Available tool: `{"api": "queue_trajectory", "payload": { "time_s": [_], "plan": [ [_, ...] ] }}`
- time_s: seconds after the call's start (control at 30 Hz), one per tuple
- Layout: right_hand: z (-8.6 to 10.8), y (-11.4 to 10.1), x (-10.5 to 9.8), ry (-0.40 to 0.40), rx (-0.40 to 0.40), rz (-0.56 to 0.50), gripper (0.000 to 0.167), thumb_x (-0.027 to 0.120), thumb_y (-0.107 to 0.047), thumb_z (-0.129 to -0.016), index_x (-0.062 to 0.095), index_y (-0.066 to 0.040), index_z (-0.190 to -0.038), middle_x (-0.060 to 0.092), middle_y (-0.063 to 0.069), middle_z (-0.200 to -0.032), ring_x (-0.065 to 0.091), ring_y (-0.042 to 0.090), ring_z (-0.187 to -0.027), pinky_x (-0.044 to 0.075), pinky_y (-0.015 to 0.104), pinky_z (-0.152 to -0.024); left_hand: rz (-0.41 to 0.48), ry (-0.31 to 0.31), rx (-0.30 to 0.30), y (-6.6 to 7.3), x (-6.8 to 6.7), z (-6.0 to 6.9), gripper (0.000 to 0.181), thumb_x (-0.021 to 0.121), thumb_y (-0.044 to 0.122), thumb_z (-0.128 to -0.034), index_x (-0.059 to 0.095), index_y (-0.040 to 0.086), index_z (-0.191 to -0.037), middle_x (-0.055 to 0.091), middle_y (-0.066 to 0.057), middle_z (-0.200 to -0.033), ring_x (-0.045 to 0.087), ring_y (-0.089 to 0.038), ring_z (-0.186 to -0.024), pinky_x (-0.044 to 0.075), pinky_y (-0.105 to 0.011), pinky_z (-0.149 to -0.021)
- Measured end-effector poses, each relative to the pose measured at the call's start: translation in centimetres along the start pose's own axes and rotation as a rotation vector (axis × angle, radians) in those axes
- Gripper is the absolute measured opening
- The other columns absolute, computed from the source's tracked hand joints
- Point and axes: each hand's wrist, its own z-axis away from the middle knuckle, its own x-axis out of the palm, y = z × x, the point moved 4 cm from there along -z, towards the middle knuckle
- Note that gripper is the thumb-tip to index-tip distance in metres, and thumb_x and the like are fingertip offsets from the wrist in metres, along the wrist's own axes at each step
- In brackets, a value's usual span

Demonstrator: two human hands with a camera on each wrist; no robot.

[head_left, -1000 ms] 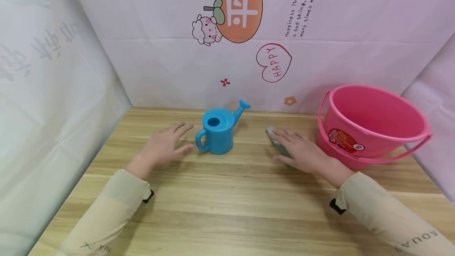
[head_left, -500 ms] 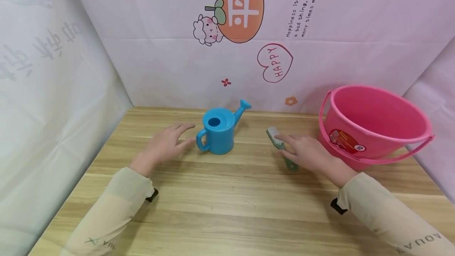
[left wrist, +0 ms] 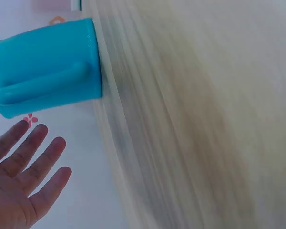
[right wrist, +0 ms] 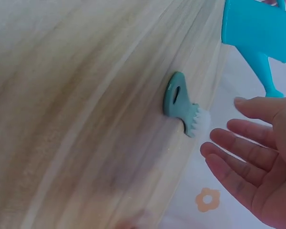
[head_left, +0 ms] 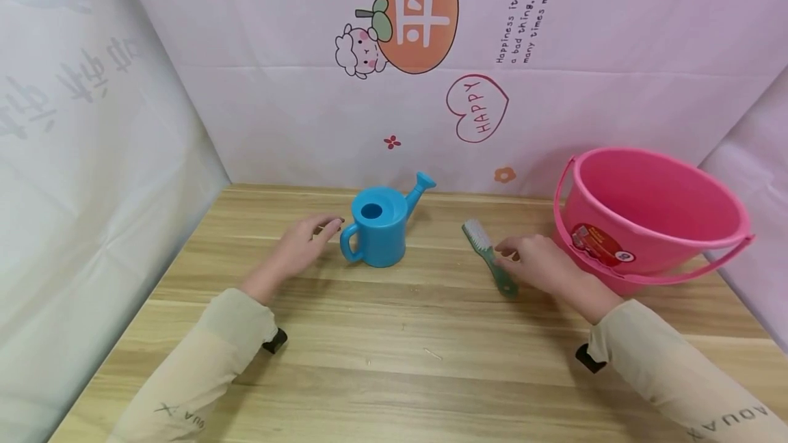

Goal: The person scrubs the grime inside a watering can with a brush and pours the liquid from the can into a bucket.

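A blue toy watering can stands upright at the back middle of the table, its spout pointing right. My left hand hovers just left of its handle; in the left wrist view the fingers are spread apart and hold nothing. To the right lies a green scrubbing brush with white bristles turned up. Beside it is my right hand, fingers loosely bent around no object. The right wrist view shows a gap between those fingers and the brush.
A pink bucket with its handle hanging down stands at the back right, close behind my right hand. White printed cloth rises behind the wooden table and along both sides.
My right hand has drawn back to the right off the brush, uncovering it. My left hand has shifted slightly right toward the watering can. The brush, can and bucket have stayed put.
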Motion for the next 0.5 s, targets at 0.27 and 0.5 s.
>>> {"api": "queue_trajectory", "payload": {
  "time_s": [0.27,0.5],
  "plan": [
    [-0.5,0.9,1.0,-0.034,0.059,-0.045,0.030,0.077,-0.015,-0.093,0.074,0.007,-0.112,0.073,0.012,-0.092,0.067,0.021,-0.080,0.059,0.041,-0.073,0.207,0.026,-0.031,-0.1,0.5,-0.2,0.051,0.046,0.038,-0.1111,0.057,-0.002,-0.140,0.064,-0.021,-0.132,0.066,-0.036,-0.114,0.051,-0.055,-0.099],
    [-1.0,1.4,1.9,-0.056,0.089,-0.053,0.042,0.079,-0.020,-0.092,0.070,0.011,-0.118,0.066,0.003,-0.079,0.053,0.015,-0.068,0.046,0.028,-0.059,0.323,-0.009,-0.122,-0.2,1.1,-0.7,0.050,0.052,0.039,-0.1086,0.060,-0.001,-0.138,0.065,-0.020,-0.129,0.064,-0.035,-0.114,0.055,-0.055,-0.091]
  ]
}}
